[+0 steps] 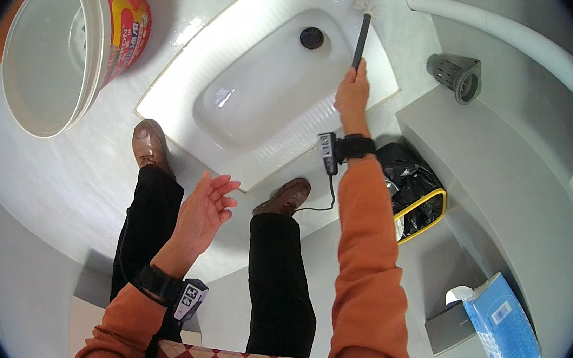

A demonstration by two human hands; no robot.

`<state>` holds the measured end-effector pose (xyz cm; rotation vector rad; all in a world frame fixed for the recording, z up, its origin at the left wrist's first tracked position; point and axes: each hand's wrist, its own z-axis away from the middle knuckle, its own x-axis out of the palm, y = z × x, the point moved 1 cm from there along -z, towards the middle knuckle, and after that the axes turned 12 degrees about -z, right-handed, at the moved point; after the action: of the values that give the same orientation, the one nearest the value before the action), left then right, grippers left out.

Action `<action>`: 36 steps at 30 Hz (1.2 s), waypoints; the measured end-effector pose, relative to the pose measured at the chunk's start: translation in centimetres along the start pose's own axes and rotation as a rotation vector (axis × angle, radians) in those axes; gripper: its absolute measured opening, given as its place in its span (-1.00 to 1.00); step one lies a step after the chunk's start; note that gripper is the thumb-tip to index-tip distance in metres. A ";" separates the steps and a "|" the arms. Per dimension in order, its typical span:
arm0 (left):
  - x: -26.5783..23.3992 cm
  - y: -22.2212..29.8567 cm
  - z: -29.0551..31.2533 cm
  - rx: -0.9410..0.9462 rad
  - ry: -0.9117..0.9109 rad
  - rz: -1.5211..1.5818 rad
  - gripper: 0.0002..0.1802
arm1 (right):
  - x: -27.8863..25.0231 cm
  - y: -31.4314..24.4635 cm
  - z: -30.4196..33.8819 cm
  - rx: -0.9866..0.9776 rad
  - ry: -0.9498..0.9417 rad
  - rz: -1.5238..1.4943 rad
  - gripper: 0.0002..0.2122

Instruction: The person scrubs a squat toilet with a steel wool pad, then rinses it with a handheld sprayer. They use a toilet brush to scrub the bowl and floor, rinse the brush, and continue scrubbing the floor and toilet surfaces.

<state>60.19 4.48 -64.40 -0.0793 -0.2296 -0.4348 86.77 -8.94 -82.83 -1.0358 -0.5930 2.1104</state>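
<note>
Right fingers (pixel 355 88) clench brush handle (pixel 361 40), bristles blurred; left fingers (pixel 218 192) spread, empty.

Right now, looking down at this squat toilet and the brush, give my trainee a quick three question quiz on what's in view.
1. True or false: the right hand holds the toilet brush with its bristles at the far rim of the squat pan.
2. Which thing stands at the person's left? A) white bucket B) blue tissue pack C) grey drain cover
3. Fill in: the left hand is open and holds ____.

Key: 1 true; 2 A; 3 nothing
</note>
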 end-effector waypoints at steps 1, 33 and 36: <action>0.0 0.1 0.1 0.011 -0.006 -0.002 -0.62 | -0.9 -0.6 -0.4 0.000 -0.050 -0.168 -0.58; -1.5 7.6 5.6 0.074 0.047 0.144 -0.55 | -5.3 -13.0 -1.0 -0.497 0.019 0.696 -0.57; -1.4 8.7 5.7 0.118 0.084 0.175 -0.55 | -7.5 -14.5 -7.4 -0.073 -0.032 0.743 -0.52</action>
<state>61.53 13.62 -59.46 0.0347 -0.1632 -0.2493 101.66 -4.47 -73.89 -1.4184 -0.3203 2.7554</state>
